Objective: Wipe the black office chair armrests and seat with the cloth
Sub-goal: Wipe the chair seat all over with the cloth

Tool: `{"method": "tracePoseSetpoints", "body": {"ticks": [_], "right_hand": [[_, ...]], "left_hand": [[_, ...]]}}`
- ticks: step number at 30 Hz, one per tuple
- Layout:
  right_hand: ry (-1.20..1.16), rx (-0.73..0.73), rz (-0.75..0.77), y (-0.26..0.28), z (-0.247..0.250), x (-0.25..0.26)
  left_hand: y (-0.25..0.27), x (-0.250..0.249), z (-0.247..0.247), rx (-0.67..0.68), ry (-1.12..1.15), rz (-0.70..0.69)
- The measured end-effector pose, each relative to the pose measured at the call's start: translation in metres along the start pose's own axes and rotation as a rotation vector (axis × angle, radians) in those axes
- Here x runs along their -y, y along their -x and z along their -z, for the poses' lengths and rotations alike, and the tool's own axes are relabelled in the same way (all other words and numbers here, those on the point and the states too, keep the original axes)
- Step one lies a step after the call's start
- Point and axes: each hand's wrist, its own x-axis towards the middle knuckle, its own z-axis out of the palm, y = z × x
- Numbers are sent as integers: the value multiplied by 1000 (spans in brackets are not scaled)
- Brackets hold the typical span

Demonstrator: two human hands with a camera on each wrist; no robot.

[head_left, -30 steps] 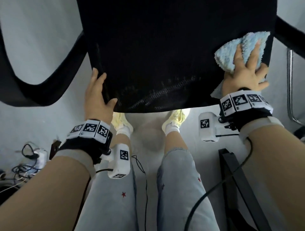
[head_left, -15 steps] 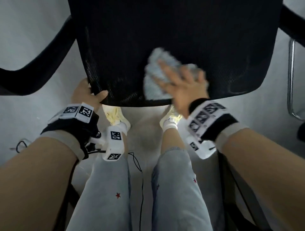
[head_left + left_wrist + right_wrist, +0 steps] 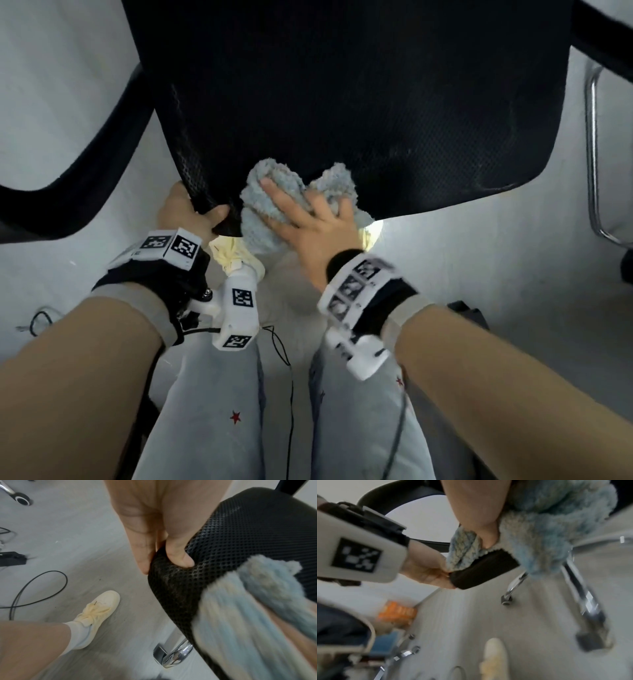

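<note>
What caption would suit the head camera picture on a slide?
Right hand presses a blue cloth along the black seat's front edge; left hand grips its corner.

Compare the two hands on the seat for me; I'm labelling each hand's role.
The left hand grips the seat corner bare, thumb on top; the right hand presses the cloth onto the front edge. The left hand's fingers curl under; the right hand's lie spread. Both wear tagged wristbands.

The mesh seat [image 3: 359, 102] lies bare beyond and to the right of the cloth [image 3: 274, 202], which covers its near left corner. The left hand [image 3: 186, 212] grips that corner's edge, just beside the cloth. The left armrest [image 3: 85, 178] curves alongside, with open floor [image 3: 51, 85] between armrest and seat. A chrome leg [image 3: 175, 654] stands beneath the seat.
</note>
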Motion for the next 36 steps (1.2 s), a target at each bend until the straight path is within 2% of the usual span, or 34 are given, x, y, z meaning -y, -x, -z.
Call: {"method": "tracePoseSetpoints", "body": {"ticks": [2,3,7,9,10,11,12,15,17,18,19,20,21,24,25,27,28,30,31,34,36], "right_hand": [[155,13,-30,2,8,-36],[153,-1,-139,4,14,-56],[-113,-236,-847,26,36,-109],[-239,-271,-1027,20,38,-106],[-248,-231,-1047,11,37,-96],[-244,-178,-1005,1,33,-80],[-238,-132,-900,-7,28,-60],[-171,-90,-334,-15,10,0],[-32,-31,-32,-9,6,5],[53,-8,33,-5,7,-9],[124,15,25,-1,11,-27],[152,12,-47,2,16,-50],[144,-26,-173,9,21,-72],[23,-179,-680,38,36,-125],[-50,-228,-785,46,39,-135],[-116,-281,-885,50,41,-142],[-113,-263,-912,45,41,-138],[-52,-143,-887,27,37,-114],[-26,-90,-799,19,32,-96],[-81,-90,-361,2,11,-36],[-103,-119,-197,-1,0,-23]], "left_hand": [[-3,-2,0,6,7,24],[-4,-2,-1,14,24,35],[-3,-4,-9,33,69,36],[-2,-5,-14,53,91,31],[-2,-6,-16,56,90,20],[-3,-6,-18,49,71,17],[-3,-8,-19,41,55,6],[-4,-11,-14,40,11,-30],[-7,-11,-9,64,-26,-60],[-10,-11,-8,67,-18,-53],[-10,-12,-6,62,19,-35],[-13,-10,-6,55,42,-25],[-14,-9,-7,48,53,-19],[-14,-10,-10,45,66,-37],[-13,-11,-11,42,66,-38],[-14,-11,-12,27,51,-39],[-14,-11,-13,22,48,-38],[-13,-12,-13,24,43,-42],[-14,-13,-12,26,37,-39],[-17,-13,-7,34,19,-12],[-19,-14,-3,53,39,-10]]}}
